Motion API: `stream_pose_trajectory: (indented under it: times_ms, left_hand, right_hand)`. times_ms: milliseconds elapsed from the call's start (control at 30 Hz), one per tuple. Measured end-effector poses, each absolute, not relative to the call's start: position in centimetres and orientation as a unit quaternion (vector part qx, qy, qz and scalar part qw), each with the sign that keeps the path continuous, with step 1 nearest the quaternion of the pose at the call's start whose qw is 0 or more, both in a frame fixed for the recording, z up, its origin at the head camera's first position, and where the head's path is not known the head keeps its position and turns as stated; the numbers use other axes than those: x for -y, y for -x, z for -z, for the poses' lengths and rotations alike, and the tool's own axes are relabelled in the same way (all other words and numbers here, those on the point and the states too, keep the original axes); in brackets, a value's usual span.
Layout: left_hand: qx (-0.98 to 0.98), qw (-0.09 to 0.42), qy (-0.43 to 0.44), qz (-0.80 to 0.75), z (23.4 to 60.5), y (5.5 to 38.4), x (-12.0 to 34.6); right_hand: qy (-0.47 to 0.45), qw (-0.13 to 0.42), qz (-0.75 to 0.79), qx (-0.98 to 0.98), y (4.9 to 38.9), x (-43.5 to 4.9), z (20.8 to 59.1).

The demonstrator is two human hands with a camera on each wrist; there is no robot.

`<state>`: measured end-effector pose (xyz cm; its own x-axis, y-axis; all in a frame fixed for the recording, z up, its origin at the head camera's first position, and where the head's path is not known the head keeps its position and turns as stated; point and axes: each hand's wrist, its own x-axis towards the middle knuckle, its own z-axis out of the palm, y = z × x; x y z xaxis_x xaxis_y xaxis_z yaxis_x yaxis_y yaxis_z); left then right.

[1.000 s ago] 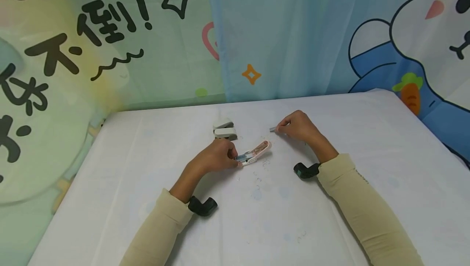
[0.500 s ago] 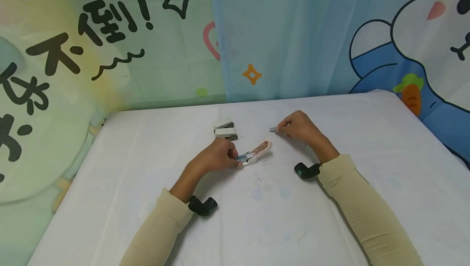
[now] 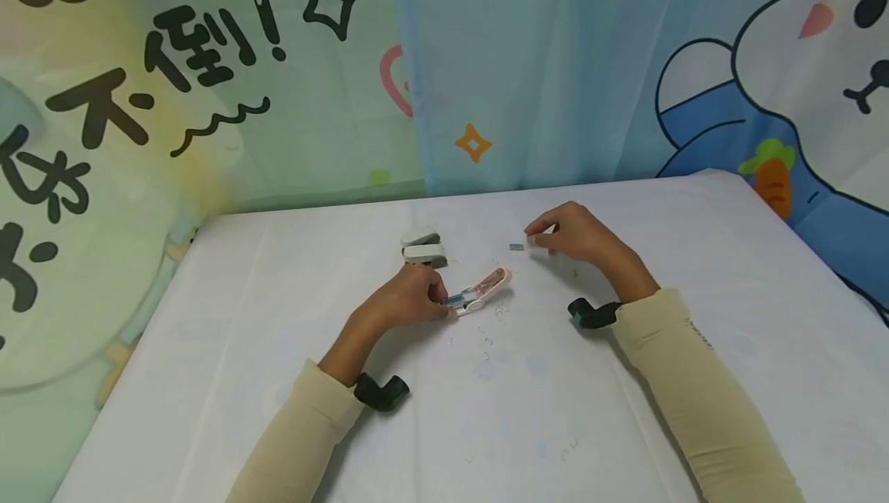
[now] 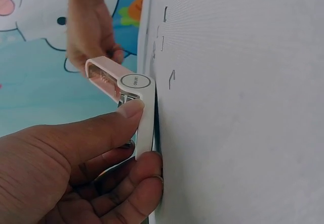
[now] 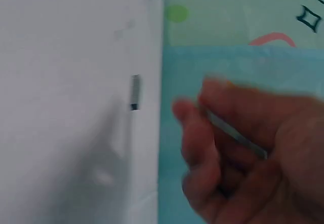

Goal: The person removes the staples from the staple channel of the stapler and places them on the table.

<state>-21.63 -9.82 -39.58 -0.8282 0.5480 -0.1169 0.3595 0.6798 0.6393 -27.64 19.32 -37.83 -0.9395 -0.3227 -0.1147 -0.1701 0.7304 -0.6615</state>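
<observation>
My left hand grips a pink and white stapler just above the white tabletop. In the left wrist view the stapler is swung open, with the thumb on its side near the hinge and fingers beneath. To the right, my right hand is raised a little off the table. In the right wrist view, though blurred, it pinches a thin silver strip like a row of staples between thumb and fingers. A short grey staple strip lies on the table just left of that hand.
Beyond my left hand are two grey-white objects side by side, perhaps staplers. Several loose staples are scattered over the white cloth. A printed curtain hangs along the table's far edge.
My right hand has lifted and shifted slightly right, away from the grey strip that stays on the table. The left hand and stapler keep their place.
</observation>
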Motion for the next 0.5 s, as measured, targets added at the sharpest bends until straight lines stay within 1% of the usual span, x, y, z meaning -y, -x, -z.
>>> stream_pose_trajectory:
  times_ms: [67,133,200,267,400,500]
  left_hand:
    - [-0.905,0.151,-0.249,-0.309,39.5,21.7,9.7]
    - [-0.906,0.151,-0.249,-0.309,39.4,21.7,9.6]
    - [-0.905,0.148,-0.251,-0.309,39.4,21.8,9.4]
    - [-0.905,0.146,-0.254,-0.309,39.5,21.9,9.3]
    - [-0.906,0.142,-0.254,-0.308,39.8,21.8,9.2]
    - [-0.905,0.135,-0.259,-0.308,39.8,21.8,9.0]
  right_hand:
    - [0.198,0.144,0.357,-0.902,27.4,-19.3,37.3]
    - [0.25,0.189,0.371,-0.874,27.0,-18.9,36.7]
    - [0.287,0.229,0.371,-0.853,26.6,-18.5,36.3]
    - [0.314,0.252,0.36,-0.842,26.3,-18.0,36.1]
    - [0.328,0.259,0.347,-0.84,25.9,-17.3,36.2]
    - [0.32,0.252,0.339,-0.848,25.7,-17.2,36.4]
